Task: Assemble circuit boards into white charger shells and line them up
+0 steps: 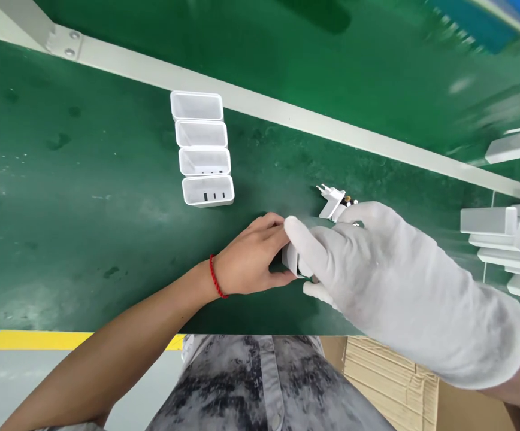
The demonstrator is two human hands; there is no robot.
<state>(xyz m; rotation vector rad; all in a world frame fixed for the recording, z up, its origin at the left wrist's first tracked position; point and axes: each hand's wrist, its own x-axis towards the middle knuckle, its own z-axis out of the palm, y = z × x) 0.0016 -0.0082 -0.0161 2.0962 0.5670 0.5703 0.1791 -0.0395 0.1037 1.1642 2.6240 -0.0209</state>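
My left hand [255, 254], bare with a red cord on its wrist, is closed on a white plastic case [290, 258] with fingers and thumb on opposite sides. From the right, my right hand [354, 257] in a white glove curls over the same case, its fingertips pressing at the case's end. The glove hides most of the case and anything inside it. Just beyond the glove is a white two-pin plug piece [330, 200], with small dark and brass-coloured parts [348, 200] beside it. Whether the glove touches the plug piece, I cannot tell.
Open white plastic cases [208, 190] stand in a row on the green bench [84, 209], the nearest with slots in its bottom. More white housings [489, 221] lie at the right. A pale metal bar [287, 111] crosses behind. Cardboard [386, 383] is below the front edge.
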